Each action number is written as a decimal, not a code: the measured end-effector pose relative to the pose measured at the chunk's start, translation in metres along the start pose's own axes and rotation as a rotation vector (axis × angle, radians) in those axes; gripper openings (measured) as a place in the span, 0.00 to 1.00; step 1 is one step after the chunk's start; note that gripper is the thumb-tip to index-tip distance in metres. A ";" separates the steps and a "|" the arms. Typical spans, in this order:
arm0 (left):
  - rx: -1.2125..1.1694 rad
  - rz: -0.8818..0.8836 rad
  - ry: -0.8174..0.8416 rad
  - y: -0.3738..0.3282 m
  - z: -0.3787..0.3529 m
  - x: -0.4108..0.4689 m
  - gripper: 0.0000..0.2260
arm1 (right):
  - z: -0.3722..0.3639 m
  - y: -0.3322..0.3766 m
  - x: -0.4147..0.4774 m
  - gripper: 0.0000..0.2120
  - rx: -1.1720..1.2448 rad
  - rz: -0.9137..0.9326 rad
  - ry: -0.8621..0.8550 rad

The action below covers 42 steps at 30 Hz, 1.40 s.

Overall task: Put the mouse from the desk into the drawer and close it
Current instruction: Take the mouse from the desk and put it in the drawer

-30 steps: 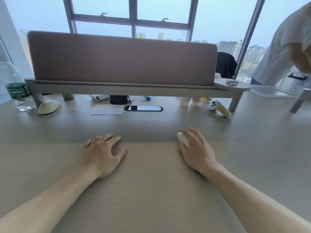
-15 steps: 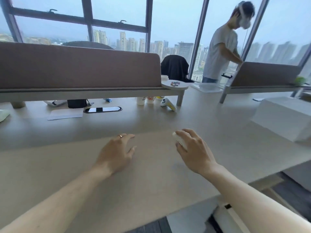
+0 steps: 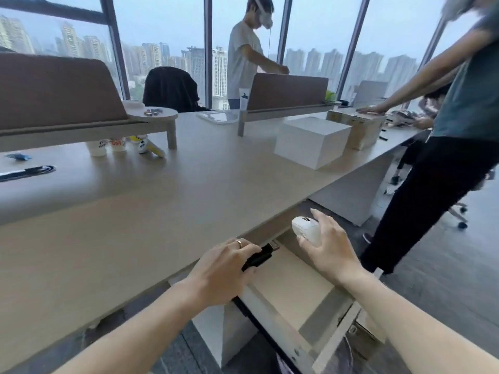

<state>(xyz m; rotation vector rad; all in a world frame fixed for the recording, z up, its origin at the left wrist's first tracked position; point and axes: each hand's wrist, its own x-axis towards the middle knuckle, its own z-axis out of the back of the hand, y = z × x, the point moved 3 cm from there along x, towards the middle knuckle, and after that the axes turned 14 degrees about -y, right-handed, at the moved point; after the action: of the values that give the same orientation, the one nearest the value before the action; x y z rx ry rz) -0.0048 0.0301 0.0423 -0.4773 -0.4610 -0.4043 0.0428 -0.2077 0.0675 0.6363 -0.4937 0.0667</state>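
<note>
My right hand (image 3: 330, 253) holds a white mouse (image 3: 306, 229) in the air, just past the desk's front edge and above the open drawer (image 3: 272, 306). The drawer is pulled out below the light wooden desk (image 3: 129, 217), and its pale floor shows nothing inside. My left hand (image 3: 224, 268) reaches down over the desk edge. Its fingers are curled around a black piece (image 3: 259, 259) on the drawer's left side.
A person in dark trousers (image 3: 432, 201) stands close to the drawer's right, leaning on a cardboard box (image 3: 359, 129). A white box (image 3: 310, 143) sits on the desk beyond. Small cups (image 3: 98, 148) stand under the divider shelf. Another person (image 3: 243, 58) stands at the window.
My view swung right and down. My right hand lifted the mouse off the desk and carried it over the edge above the drawer. My left hand left the desktop and took hold of the drawer's side.
</note>
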 end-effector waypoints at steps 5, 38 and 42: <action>0.070 0.177 0.205 0.002 -0.060 0.000 0.33 | -0.002 -0.060 -0.015 0.35 -0.026 -0.104 0.072; 0.324 0.221 0.249 0.026 -0.130 0.006 0.67 | -0.175 -0.171 0.004 0.37 -0.177 -0.136 0.389; 0.327 0.221 0.248 0.026 -0.130 0.006 0.67 | -0.175 -0.165 0.002 0.36 -0.138 -0.146 0.399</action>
<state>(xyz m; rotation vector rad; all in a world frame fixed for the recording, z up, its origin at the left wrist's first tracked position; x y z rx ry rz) 0.0543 -0.0180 -0.0665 -0.1541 -0.2236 -0.1660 0.1528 -0.2388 -0.1437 0.5052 -0.0647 0.0199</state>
